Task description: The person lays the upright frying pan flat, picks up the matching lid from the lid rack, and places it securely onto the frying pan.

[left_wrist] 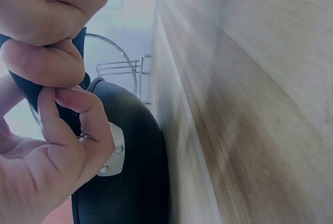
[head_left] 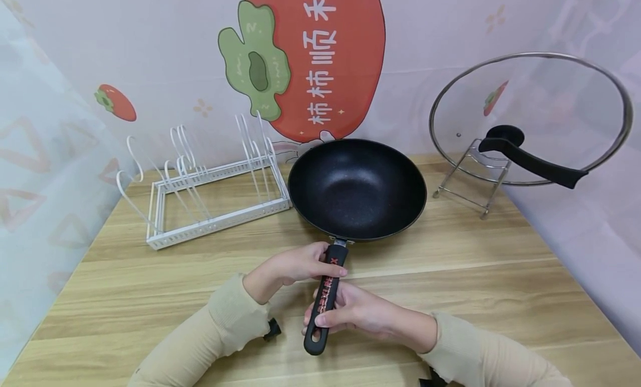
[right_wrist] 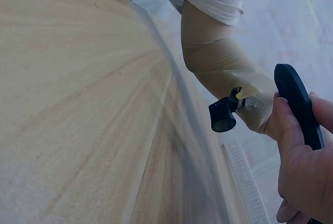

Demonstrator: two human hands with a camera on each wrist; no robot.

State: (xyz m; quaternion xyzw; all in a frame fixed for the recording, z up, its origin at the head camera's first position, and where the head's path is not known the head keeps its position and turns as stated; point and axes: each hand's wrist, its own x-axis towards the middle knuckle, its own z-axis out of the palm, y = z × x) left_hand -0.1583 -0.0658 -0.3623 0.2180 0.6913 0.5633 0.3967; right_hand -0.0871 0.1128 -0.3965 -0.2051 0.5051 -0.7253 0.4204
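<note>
A black wok [head_left: 357,189] faces up at mid-table, its long black handle [head_left: 325,298] with red lettering pointing toward me. My left hand [head_left: 295,264] grips the handle close to the wok, thumb across the top. Nearer the handle's looped end, my right hand [head_left: 363,312] holds it with the thumb on top. In the left wrist view, the left fingers [left_wrist: 62,141] curl at the handle beside a riveted metal bracket [left_wrist: 114,154]. The right wrist view shows the handle end [right_wrist: 296,104] between the right hand's fingers and thumb. Whether the wok touches the table is unclear.
Left of the wok stands a white rack [head_left: 215,226] with upright wire hoops. At the back right, a glass lid [head_left: 551,114] with a black handle leans upright on a small wire stand [head_left: 463,197]. A patterned cloth backdrop [head_left: 165,53] rises behind the wooden table [head_left: 501,298].
</note>
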